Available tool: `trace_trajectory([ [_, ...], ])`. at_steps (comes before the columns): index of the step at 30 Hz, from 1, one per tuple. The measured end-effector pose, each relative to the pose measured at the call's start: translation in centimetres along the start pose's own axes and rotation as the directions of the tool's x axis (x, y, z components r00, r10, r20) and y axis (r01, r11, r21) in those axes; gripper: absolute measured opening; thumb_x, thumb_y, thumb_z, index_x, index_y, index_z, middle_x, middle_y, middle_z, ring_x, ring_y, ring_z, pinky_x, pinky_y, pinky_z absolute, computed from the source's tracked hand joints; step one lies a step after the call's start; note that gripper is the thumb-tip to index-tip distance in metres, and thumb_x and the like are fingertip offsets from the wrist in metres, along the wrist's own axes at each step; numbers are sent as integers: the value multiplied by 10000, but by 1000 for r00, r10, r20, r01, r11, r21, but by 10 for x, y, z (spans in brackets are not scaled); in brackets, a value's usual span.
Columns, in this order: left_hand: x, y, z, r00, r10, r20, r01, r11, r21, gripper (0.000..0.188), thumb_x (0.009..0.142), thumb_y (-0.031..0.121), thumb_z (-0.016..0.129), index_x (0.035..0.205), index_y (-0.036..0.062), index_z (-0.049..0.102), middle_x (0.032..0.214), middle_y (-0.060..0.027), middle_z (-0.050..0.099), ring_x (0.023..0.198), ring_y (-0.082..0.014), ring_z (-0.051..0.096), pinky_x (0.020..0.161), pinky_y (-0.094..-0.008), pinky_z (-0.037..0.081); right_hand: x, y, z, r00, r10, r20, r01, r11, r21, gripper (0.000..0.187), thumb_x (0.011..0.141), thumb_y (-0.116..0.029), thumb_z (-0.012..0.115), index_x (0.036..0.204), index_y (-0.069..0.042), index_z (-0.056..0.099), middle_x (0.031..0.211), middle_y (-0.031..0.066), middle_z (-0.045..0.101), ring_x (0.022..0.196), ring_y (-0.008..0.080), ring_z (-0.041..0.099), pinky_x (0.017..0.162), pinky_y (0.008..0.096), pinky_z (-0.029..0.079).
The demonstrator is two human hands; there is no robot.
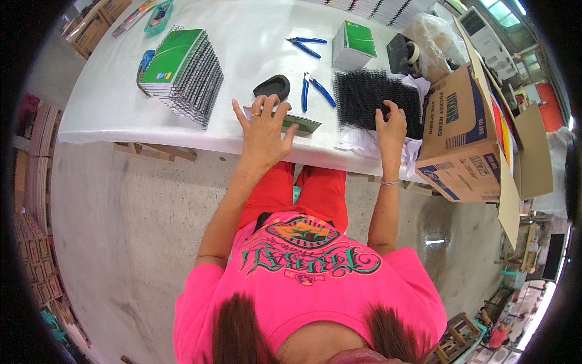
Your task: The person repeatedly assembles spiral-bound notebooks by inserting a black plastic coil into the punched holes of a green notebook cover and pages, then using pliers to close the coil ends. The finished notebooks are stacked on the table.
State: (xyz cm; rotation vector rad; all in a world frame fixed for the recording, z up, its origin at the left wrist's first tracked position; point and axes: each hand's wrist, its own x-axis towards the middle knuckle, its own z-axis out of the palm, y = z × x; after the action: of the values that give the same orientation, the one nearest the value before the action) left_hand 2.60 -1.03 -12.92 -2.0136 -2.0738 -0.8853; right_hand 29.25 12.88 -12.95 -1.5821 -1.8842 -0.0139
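My left hand point(265, 130) is closed over a small green-covered notebook point(305, 125) at the table's front edge, with the thumb on its near side and the fingers beyond. Behind it lies a black, rounded, hollow holder point(272, 87). To the right, my right hand point(392, 126) has its fingers bent in a pinch at a pile of black spiral binding coils point(359, 100); a single coil between the fingertips is too small to make out. Two blue-handled cutting pliers, one nearer point(317, 91) and one farther point(307, 47), rest with their handles apart.
A stack of green spiral-bound notebooks point(182, 67) stands at the left, and a block of green-covered pads point(354, 45) at the back. An open cardboard box point(464, 121) leans at the right edge, beside a tape dispenser point(401, 53) and plastic bag point(433, 36). A teal basket point(159, 17) sits far left.
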Motion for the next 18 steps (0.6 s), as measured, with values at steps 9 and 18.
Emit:
trace_trajectory([
  [9, 9, 21, 34, 960, -188, -210, 182, 982, -48, 793, 569, 700, 799, 1020, 99, 543, 1281, -103, 407, 1354, -362, 287, 1043, -786, 85, 8, 5, -3, 999, -23, 22, 22, 1000, 12, 311, 815, -153, 722, 1094, -21, 685, 808, 140, 639, 734, 281, 628, 713, 394, 501],
  [18, 10, 23, 46, 938, -208, -278, 188, 977, -98, 726, 602, 626, 828, 990, 94, 522, 1293, -125, 377, 1376, -387, 255, 1074, -760, 67, 10, 9, -7, 987, 161, -13, -150, 944, 292, 240, 864, -146, 675, 1048, 7, 682, 843, 128, 671, 767, 219, 640, 747, 349, 503],
])
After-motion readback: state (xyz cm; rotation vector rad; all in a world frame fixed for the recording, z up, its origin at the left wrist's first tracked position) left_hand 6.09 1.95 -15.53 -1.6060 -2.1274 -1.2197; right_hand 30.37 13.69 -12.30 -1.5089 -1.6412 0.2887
